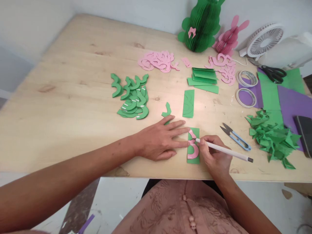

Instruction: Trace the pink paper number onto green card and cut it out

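My right hand (215, 156) grips a white pen (226, 150), its tip at the edge of a pink curved paper cutout (194, 152). That cutout lies on a green paper strip (193, 160) near the table's front edge. My left hand (165, 138) lies flat with fingers spread, its fingertips touching the cutout and strip. Partly under the left hand is a green curved cutout (167, 110). Just beyond the strip rests another green paper piece (188, 103) with curved outlines on it. A pile of green curved cutouts (136, 100) sits beyond my left hand.
Blue-handled thread snips (236, 136) and green paper scraps (273, 138) lie to the right. Farther back are folded green strips (203, 78), pink cutouts (158, 60), tape rolls (246, 97), black scissors (274, 74), a white fan (265, 42) and a green honeycomb paper figure (203, 27).
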`<state>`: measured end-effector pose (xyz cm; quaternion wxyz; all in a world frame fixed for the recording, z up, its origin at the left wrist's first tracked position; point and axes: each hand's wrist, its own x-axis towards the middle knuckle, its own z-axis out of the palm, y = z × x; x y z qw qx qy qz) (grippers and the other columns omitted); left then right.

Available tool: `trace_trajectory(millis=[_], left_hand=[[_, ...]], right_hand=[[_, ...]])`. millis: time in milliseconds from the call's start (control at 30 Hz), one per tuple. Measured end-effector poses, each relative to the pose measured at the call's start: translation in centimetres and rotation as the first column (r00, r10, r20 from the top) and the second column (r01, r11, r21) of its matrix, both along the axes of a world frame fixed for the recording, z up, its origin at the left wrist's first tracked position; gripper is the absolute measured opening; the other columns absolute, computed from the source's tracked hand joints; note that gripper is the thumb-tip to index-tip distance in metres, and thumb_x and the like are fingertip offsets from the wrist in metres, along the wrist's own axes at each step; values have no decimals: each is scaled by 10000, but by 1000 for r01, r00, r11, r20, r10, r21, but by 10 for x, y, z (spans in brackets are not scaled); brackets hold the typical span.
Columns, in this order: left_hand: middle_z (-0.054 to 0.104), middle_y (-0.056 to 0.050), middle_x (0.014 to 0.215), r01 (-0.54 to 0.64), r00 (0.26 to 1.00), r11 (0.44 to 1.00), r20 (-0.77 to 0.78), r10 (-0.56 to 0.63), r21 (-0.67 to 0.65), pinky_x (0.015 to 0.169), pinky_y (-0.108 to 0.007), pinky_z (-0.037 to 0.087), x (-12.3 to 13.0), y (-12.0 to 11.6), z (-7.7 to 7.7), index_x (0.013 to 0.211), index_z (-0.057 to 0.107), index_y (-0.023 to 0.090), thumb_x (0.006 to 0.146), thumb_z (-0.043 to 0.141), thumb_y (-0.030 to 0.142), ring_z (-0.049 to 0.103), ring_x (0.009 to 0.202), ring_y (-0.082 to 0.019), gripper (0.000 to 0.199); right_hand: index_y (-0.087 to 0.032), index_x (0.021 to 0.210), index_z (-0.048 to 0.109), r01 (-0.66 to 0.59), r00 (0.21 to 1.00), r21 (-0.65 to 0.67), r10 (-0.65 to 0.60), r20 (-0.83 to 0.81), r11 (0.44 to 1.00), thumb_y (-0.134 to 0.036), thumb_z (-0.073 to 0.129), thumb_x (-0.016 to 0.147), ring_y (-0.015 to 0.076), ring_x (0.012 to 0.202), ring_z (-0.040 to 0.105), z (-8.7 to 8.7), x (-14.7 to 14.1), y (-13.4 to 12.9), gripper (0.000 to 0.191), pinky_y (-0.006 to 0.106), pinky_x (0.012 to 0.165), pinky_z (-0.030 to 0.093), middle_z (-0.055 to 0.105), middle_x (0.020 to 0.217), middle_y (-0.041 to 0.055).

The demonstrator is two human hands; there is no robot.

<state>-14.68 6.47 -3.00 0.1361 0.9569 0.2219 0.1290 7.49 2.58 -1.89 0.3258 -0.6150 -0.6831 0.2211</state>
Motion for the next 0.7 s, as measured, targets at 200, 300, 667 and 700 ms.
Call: trace_trajectory(millis=[200, 300, 667, 700], left_hand=[[386, -106, 1456, -4, 1000, 1000, -10, 4, 1, 1061, -579, 210, 0, 0, 0, 1319, 488, 281, 841, 490, 323, 309, 1329, -346, 479], [378, -107, 1461, -1, 1000, 1000, -17, 1, 1, 1061, -580, 208, 0, 0, 0, 1329, 476, 281, 848, 478, 324, 303, 1333, -345, 482], [392, -94, 1454, -9, 1000, 1000, 15, 9, 12, 1051, -566, 234, 1, 0, -1, 1311, 490, 295, 821, 519, 315, 324, 1317, -343, 492], [392, -93, 1454, -9, 1000, 1000, 15, 9, 12, 1051, -566, 233, 1, 0, -1, 1312, 488, 295, 821, 517, 315, 324, 1317, -342, 492]], right_hand=[[-192, 772, 599, -10, 1000, 28, 11, -15, 1000, -211, 582, 831, 116, 521, 555, -3, 1, 0, 64, 226, 479, 436, 635, 639, -16], [-194, 772, 599, -15, 1000, 37, 15, -10, 999, -210, 580, 835, 107, 498, 531, -3, 1, 0, 67, 221, 459, 417, 617, 625, -24], [-194, 790, 606, -45, 999, 40, 45, -14, 998, -243, 582, 846, 121, 535, 544, -4, 0, 3, 78, 239, 487, 424, 625, 651, -12], [-194, 795, 608, -46, 999, 35, 47, -13, 998, -244, 581, 846, 120, 530, 538, -4, 0, 3, 76, 238, 481, 419, 623, 651, -12]])
